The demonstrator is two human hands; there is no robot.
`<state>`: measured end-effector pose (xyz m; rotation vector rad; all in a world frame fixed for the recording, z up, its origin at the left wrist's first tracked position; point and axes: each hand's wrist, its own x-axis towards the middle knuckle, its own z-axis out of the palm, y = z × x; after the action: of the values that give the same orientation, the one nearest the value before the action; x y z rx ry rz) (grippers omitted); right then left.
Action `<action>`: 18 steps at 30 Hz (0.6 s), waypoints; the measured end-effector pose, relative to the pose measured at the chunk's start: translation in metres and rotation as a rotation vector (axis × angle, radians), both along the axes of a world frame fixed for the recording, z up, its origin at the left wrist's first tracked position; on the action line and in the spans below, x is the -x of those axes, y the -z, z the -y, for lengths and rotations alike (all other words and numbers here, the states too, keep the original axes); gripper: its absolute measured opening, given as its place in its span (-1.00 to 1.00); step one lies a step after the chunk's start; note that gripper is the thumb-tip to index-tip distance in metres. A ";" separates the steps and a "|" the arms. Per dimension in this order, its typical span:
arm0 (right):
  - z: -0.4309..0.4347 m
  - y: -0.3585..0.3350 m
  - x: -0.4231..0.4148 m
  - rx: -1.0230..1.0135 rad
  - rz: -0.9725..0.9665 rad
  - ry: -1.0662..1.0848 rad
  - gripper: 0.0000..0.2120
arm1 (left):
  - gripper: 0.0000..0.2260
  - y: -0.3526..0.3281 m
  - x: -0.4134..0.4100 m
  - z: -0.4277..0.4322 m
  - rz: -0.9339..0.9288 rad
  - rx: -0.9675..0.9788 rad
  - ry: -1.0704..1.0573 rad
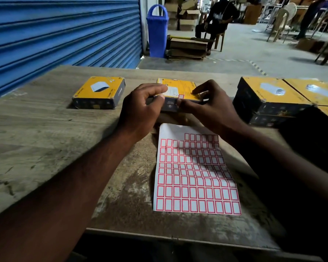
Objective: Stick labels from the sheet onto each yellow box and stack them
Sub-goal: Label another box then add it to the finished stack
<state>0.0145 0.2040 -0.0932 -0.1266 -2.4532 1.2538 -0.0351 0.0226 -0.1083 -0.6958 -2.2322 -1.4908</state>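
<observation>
A yellow box (180, 87) with dark sides sits at the table's middle, back side up. My left hand (140, 108) grips its left edge. My right hand (212, 106) rests on its right front corner, fingertips at a small red-bordered label (181, 96) lying on the box's front edge. The label sheet (193, 178), white with rows of red-framed stickers, lies flat on the table just below my hands. Another yellow box (99, 92) lies alone to the left. Stacked yellow boxes (273, 99) stand to the right.
The worn wooden table (36, 140) ends at a blue roller shutter (61, 31) on the left. Beyond it are a blue bin (157, 31), flattened cardboard (187, 48), a seated person (218, 17) and plastic chairs (280, 21).
</observation>
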 end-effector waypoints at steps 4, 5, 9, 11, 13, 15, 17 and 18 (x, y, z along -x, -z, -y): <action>-0.003 -0.004 0.000 0.030 -0.019 -0.024 -0.45 | -0.68 0.001 0.002 0.001 -0.007 -0.015 -0.014; -0.004 -0.005 0.001 0.038 -0.021 -0.039 -0.46 | -0.67 0.001 0.002 0.001 -0.010 -0.012 -0.024; -0.003 0.001 0.002 0.018 -0.064 -0.098 -0.44 | -0.59 0.002 0.003 0.001 -0.024 -0.006 -0.062; -0.002 0.005 0.003 0.000 -0.108 -0.103 -0.45 | -0.60 0.002 0.002 0.000 -0.032 -0.011 -0.092; 0.001 0.006 0.003 -0.019 -0.157 -0.113 -0.46 | -0.58 0.002 0.001 -0.001 -0.023 -0.043 -0.099; 0.002 0.006 0.003 -0.032 -0.198 -0.115 -0.47 | -0.55 0.003 0.000 -0.001 -0.017 -0.058 -0.101; 0.004 0.005 0.001 -0.020 -0.225 -0.117 -0.48 | -0.55 0.003 0.001 -0.002 -0.010 -0.066 -0.108; 0.005 0.005 0.000 -0.012 -0.236 -0.119 -0.49 | -0.56 0.003 0.002 -0.002 0.001 -0.078 -0.107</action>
<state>0.0140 0.1987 -0.0978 0.1638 -2.2921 1.2251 -0.0372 0.0247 -0.1115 -0.5430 -2.1632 -1.5162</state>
